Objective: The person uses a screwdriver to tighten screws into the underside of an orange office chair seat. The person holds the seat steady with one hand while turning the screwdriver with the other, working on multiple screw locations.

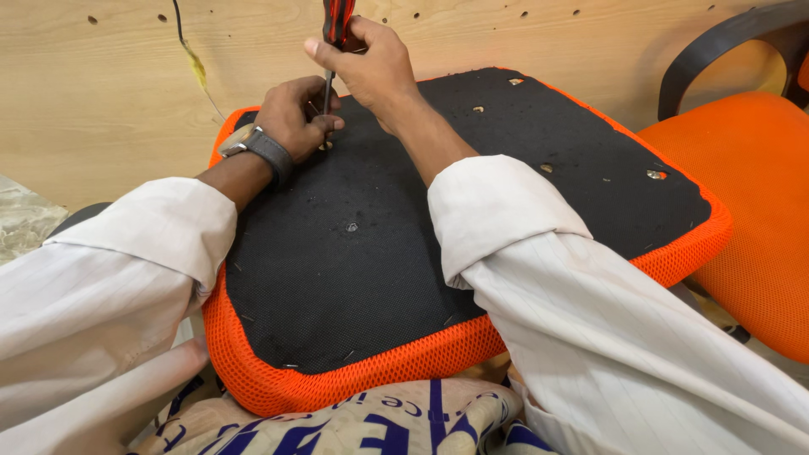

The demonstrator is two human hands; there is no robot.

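both hands worked at the far left corner of an upturned seat cushion (404,253), its black fabric underside facing up and orange mesh wrapped round the edges. right hand (375,63) was closed round the red-and-black handle of a screwdriver (335,34), held upright with the shaft pointing down. left hand (297,114), with a dark watch (268,150) at the wrist, was curled shut around the lower shaft, pinching it near the tip where it met the cushion. to do this well, the shaft probably wanted to stay square to the fastener, with the left fingers only guiding while the right pressed down and turned, so the tip would not slip and tear the fabric. several small holes (514,82) and staples dotted the black fabric. the cushion rested on a printed sack (404,421) over the lap, against a pale plywood panel (109,93). another orange chair (750,202) stood to the right.
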